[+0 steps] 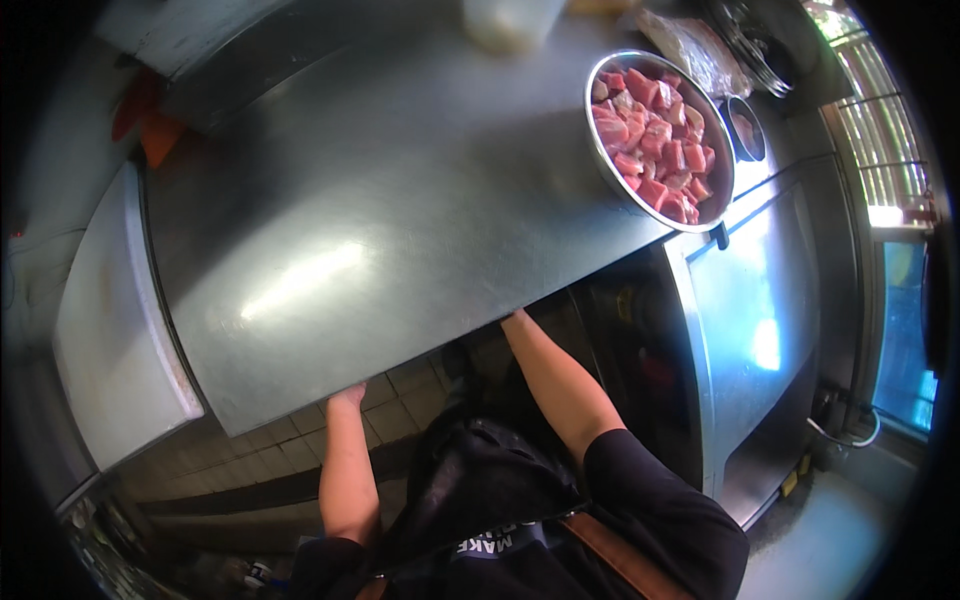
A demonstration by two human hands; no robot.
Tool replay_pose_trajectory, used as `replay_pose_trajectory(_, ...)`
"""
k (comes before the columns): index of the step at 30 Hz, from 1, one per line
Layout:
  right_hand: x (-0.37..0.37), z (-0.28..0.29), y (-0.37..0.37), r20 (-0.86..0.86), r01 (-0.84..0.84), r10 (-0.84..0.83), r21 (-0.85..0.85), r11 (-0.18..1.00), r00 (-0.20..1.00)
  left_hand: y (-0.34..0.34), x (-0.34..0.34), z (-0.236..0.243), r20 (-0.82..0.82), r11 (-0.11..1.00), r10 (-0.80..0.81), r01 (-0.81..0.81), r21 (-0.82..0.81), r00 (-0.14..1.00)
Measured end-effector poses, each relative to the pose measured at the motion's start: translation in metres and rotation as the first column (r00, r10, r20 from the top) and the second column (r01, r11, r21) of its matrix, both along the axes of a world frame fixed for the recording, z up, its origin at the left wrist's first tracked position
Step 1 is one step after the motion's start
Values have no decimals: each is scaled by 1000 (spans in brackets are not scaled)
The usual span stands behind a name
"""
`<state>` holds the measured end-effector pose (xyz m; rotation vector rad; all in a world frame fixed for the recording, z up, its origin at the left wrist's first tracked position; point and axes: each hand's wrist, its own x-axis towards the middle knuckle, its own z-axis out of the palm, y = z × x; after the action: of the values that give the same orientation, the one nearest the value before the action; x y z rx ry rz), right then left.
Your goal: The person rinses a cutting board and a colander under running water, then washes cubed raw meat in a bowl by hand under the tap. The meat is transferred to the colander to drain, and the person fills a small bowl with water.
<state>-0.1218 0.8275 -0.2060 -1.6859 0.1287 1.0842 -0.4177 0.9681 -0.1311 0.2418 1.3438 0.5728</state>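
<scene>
Both my arms reach down to the front edge of a bare steel table (400, 200). My left hand (348, 393) is at the edge near the table's left corner. Only its wrist and heel show, and the fingers are hidden under the tabletop. Farther right along the same edge is my right hand (514, 316), its fingers also out of sight beneath the table. Whether either hand grips anything cannot be seen. A round metal bowl (588, 112) stands at the table's right end, well away from both hands. Chunks of raw red meat (655, 135) fill it.
Beside the bowl are a clear plastic bag (700, 55) and a small dark-rimmed container (742, 130). A steel unit (750, 300) adjoins the table on the right. On the left stands a white slab-topped surface (120, 330), with an orange object (160, 137) behind it. Tiled floor (395, 415) shows below.
</scene>
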Motion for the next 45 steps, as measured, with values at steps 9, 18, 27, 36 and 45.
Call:
replay_pose_trajectory(9, -79, -38, -19, -59, -23, 30, 108, 994, 998, -13, -13, -30, -31, 995, -75, 77, 57, 997)
replay_pose_trajectory(18, -63, 42, -76, 2, -87, 90, -258, 962, 996, -18, -47, -4, -178, 989, -98, 115, 90, 979)
replay_pose_trajectory(27, -39, 171, -273, 367, -33, 332, -626, 779, 869, 19, -59, -104, -66, 994, -53, 59, 90, 996)
replay_pose_trajectory(36, -58, 306, -421, 493, 196, 214, -653, 732, 844, 48, -34, -197, -208, 857, -350, 402, 324, 913)
replay_pose_trajectory(45, -116, 381, -590, 570, 780, -553, -298, 550, 608, -27, 19, -88, 1, 859, -504, 501, -103, 864)
